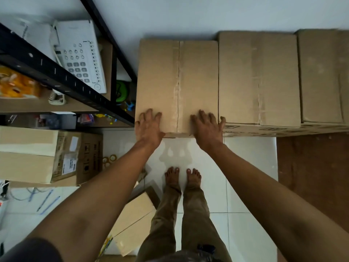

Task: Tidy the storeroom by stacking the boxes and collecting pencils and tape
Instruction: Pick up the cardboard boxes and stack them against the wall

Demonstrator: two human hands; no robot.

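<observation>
White-tiled storeroom floor (205,186), pale wall ahead, black metal shelving rack (62,76) off to the left of the hands. Both hands rest flat on the near edge of the taped cardboard box (177,82) — left hand (149,125) at its near-left corner, right hand (207,127) near its near-right corner, fingers spread and straight, holding nothing. The box extends straight away from the palms; its tape seam runs away from the person, between the two hands, so the long axis points forward toward the wall. It sits against a second box (258,78) just right of the right hand, whose thumb touches that box's corner.

My read: a push or squaring-up goes forward along the seam, both hands equally near.

Remaining items are all on the left-arm side: tape rolls (109,159) on the floor below the left hand, pens or pencils (47,201) further back-left — too blurred to say which. The left hand is nearer to both.
</observation>
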